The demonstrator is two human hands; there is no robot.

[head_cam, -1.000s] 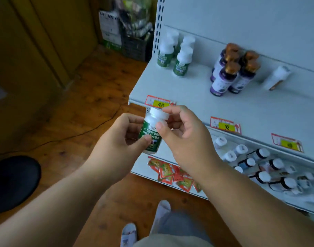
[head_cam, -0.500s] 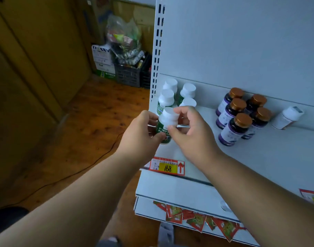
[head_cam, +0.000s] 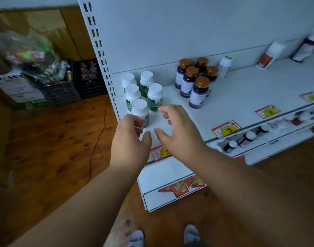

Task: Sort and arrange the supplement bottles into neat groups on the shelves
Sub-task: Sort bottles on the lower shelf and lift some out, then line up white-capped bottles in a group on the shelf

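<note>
shelf (head_cam: 242,90): white metal, top tier holds the sorted bottles
purple bottles (head_cam: 195,81): five with bronze caps, clustered mid-shelf, label print too blurry to read
green-label bottles (head_cam: 143,93): five white-capped, grouped at the shelf's left end, text unreadable
left hand (head_cam: 130,139): fingers loosely curled, empty, right by the front green bottle
right hand (head_cam: 177,129): spread open, holding nothing
price tags (head_cam: 226,129): red with yellow, one reads 98

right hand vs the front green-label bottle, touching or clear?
Apart. In the head view the right hand hangs open to the right of the front green-label bottle, with bare white shelf showing between its fingers and the bottle.
</note>
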